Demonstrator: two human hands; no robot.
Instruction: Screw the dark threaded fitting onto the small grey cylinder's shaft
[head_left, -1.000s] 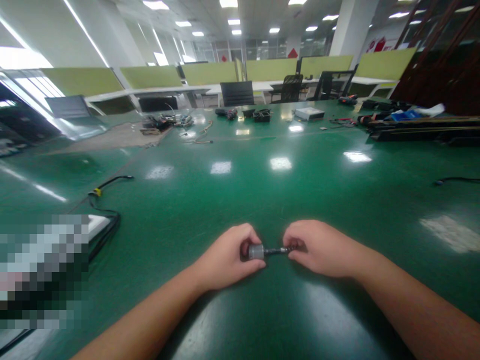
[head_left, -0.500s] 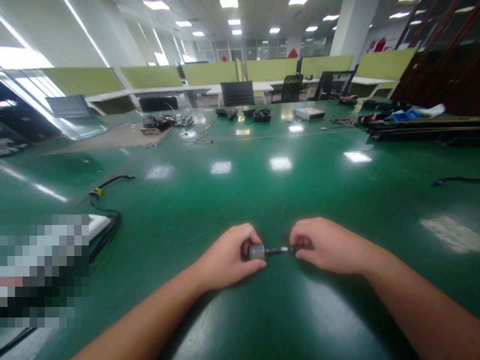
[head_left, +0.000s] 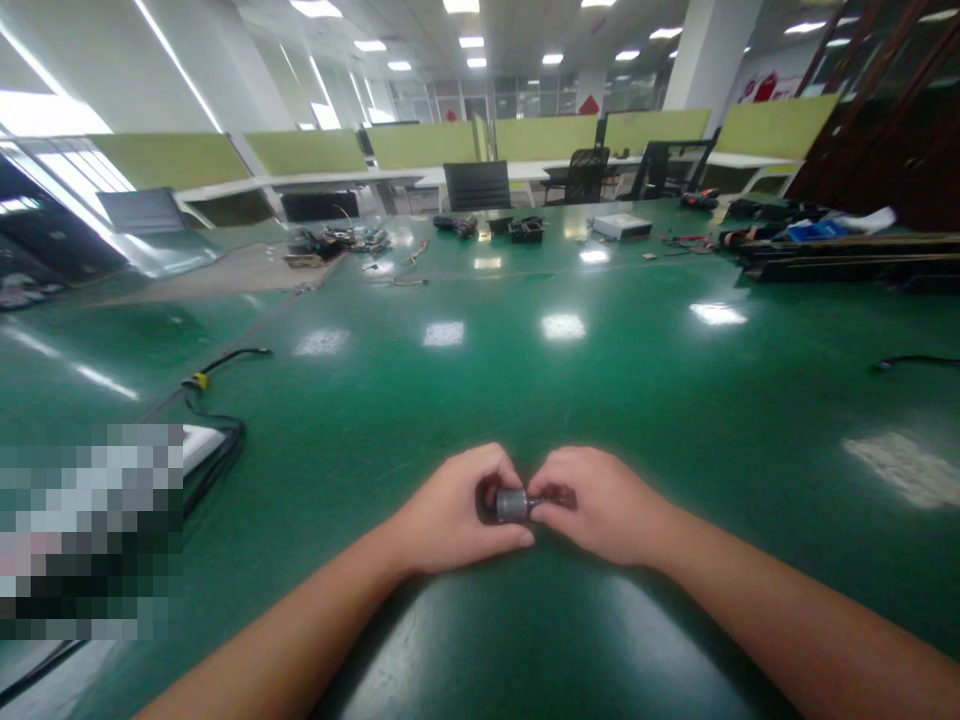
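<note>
A short grey cylinder (head_left: 512,504) with a thin dark shaft on its right side lies between my hands, close above the green table (head_left: 480,400). My left hand (head_left: 461,513) curls round the cylinder, its thumb below and its fingers above. Right beside it, my right hand (head_left: 592,505) is closed on the thin shaft near the cylinder's end. The fingers hide most of the shaft.
At the left are a white device (head_left: 202,445), partly pixelated, and black cables (head_left: 232,440). Tools (head_left: 454,227), dark trays (head_left: 525,230) and a flat metal box (head_left: 621,227) lie at the far side. Long dark bars (head_left: 840,258) lie at the far right.
My right hand has moved left along the shaft to the cylinder and now covers the shaft. My left hand has kept its hold with hardly any movement.
</note>
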